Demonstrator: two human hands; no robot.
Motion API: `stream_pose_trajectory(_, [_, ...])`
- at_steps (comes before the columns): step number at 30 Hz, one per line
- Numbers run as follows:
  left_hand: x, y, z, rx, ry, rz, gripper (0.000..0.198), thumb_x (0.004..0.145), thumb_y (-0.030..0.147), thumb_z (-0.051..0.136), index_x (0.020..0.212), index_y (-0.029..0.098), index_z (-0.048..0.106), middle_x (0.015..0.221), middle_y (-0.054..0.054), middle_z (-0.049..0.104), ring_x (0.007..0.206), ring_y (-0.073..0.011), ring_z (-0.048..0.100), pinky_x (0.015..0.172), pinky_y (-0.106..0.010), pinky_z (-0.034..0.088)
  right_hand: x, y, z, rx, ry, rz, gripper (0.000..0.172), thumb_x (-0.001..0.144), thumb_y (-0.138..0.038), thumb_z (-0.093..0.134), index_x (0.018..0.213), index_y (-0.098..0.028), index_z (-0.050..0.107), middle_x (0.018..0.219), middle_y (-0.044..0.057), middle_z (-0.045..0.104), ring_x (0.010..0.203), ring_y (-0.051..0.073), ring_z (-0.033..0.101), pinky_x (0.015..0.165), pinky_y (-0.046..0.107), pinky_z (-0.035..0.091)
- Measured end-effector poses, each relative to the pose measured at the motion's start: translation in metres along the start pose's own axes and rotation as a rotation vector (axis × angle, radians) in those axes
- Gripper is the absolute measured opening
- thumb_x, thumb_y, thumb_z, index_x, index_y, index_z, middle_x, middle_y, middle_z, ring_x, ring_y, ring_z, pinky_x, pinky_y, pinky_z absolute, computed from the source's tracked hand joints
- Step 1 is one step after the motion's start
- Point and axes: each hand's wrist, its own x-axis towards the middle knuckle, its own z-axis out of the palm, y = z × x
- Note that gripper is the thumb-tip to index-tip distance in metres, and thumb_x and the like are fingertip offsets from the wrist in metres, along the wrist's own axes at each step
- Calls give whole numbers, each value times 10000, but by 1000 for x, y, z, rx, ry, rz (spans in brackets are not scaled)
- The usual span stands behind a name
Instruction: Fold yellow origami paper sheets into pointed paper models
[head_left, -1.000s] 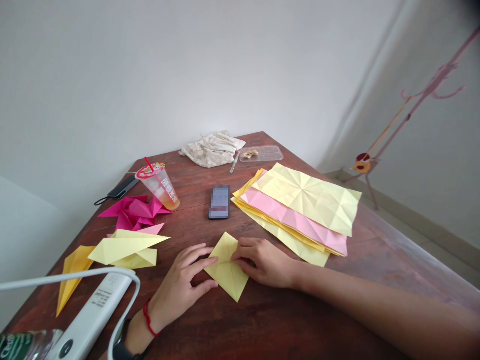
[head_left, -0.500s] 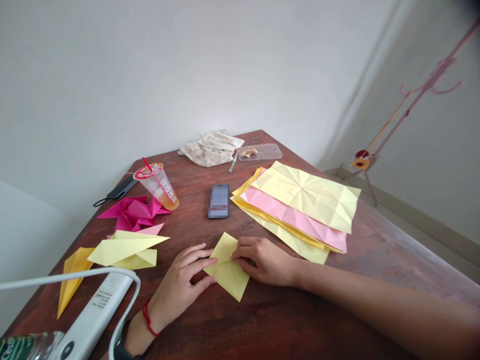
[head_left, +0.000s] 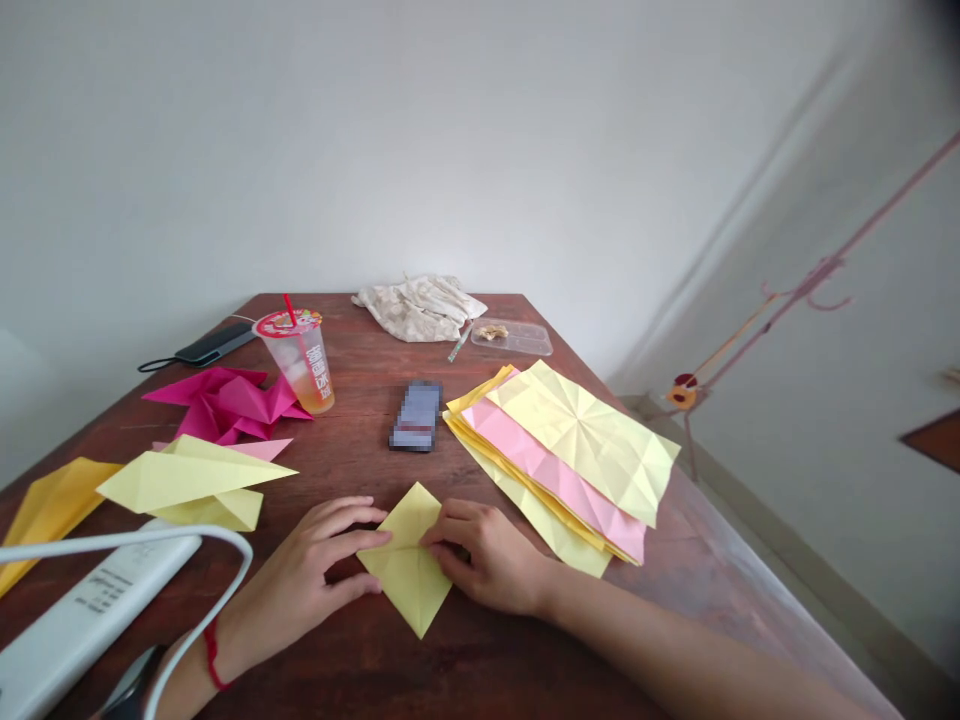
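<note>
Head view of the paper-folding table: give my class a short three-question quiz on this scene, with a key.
1. Which hand has the red string at its wrist: A, the left hand, or B, the right hand?
2. True or false: the pink creased sheet is the topmost sheet of the stack of creased sheets.
3. What do both hands touch?

Key:
1. A
2. False: a yellow sheet lies over it.
3. The folded yellow paper.
</note>
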Motion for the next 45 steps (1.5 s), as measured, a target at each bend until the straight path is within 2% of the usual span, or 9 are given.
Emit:
stream_pose_trajectory(3, [-1, -1, 2, -29, 17, -11, 332, 847, 361, 743, 1178, 346, 730, 1289, -27, 683, 1257, -268, 587, 1038, -423, 524, -1, 0, 1, -1, -3, 15, 159, 905, -118, 555, 978, -183, 681, 928, 52, 665, 842, 174, 634, 768, 262, 477])
stream_pose_trajectory(10, [-1, 0, 2, -157, 48, -40, 309, 828, 242, 751, 1119, 349, 748, 1250, -7, 702, 1246, -239, 596, 1062, -378, 497, -1, -3, 1, 17, -3, 38, 151, 916, -122, 559, 976, -192, 678, 904, 37, 645, 823, 160, 630, 751, 251, 466])
stream_pose_trajectory(16, [1, 11, 0, -283, 57, -91, 281, 834, 136, 690, 1048, 304, 760, 1282, -17, 665, 1187, -197, 633, 1032, -291, 509, -2, -2, 2, 27, -4, 44, 172, 911, -118, 567, 1015, -197, 678, 952, 43, 666, 874, 171, 642, 774, 259, 467])
stream_pose_trajectory(21, [3, 19, -4, -314, 94, -47, 258, 870, 108, 622, 1015, 274, 756, 1308, -44, 644, 1207, -194, 628, 1012, -280, 527, -2, -1, 3, 16, -12, 47, 162, 919, -129, 561, 1006, -203, 677, 941, 43, 659, 857, 172, 637, 750, 263, 464])
stream_pose_trajectory(29, [2, 19, -6, -299, 130, 9, 253, 908, 107, 576, 988, 274, 749, 1274, -45, 660, 1200, -192, 637, 974, -268, 556, -1, -3, 1, 30, -32, 61, 148, 927, -139, 546, 983, -205, 666, 921, 48, 649, 837, 179, 631, 754, 275, 470])
stream_pose_trajectory(34, [-5, 13, -2, -313, 112, 7, 278, 922, 91, 567, 1041, 288, 724, 1336, -40, 625, 1253, -193, 605, 1005, -273, 542, 1, -3, 0, 37, -33, 57, 142, 921, -129, 539, 957, -208, 651, 897, 41, 645, 817, 173, 617, 750, 266, 465])
stream_pose_trajectory(40, [-12, 1, 9, -292, 93, 23, 497, 912, 39, 536, 1292, 353, 603, 1452, -25, 547, 1300, -200, 574, 1034, -300, 530, 1, -2, 1, 59, -38, 88, 151, 916, -124, 542, 979, -213, 646, 898, 33, 642, 816, 165, 609, 760, 258, 461])
stream_pose_trajectory(45, [-12, 2, 9, -245, 118, 42, 585, 917, 20, 478, 1379, 373, 545, 1510, -24, 499, 1297, -205, 580, 1021, -286, 533, 0, 0, 2, 82, -38, 108, 156, 921, -130, 544, 995, -214, 653, 911, 36, 644, 829, 164, 618, 762, 256, 467])
